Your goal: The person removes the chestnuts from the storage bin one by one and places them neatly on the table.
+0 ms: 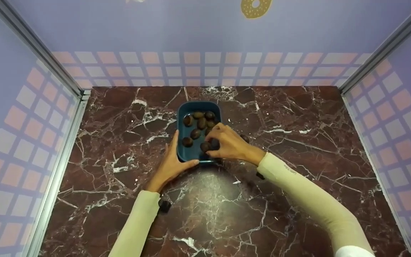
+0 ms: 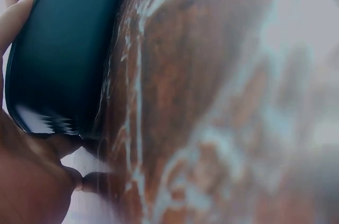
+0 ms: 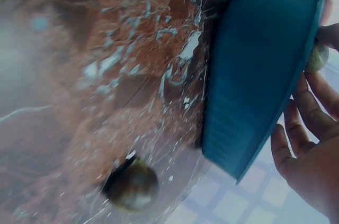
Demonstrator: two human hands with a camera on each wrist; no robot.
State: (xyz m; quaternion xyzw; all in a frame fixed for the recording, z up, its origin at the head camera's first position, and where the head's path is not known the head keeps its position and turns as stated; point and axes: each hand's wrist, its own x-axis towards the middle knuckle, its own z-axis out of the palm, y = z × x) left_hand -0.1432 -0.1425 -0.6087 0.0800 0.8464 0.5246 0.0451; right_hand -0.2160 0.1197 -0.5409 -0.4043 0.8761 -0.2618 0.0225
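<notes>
A dark teal tray holds several brown, roundish, nut-like pieces, mostly toward its far end. My left hand holds the tray at its near left corner, fingers along the left side and thumb at the near rim. Over the tray's right side, my right hand pinches a dark nut-like piece between thumb and fingers. The right wrist view shows such a piece among the fingers, close to the rim. Part of the tray is hidden beneath the right hand.
One more nut-like piece lies on the marbled brown table, right of the tray and partly behind the right wrist in the head view. Pale walls with a checked band enclose the table at the back and both sides.
</notes>
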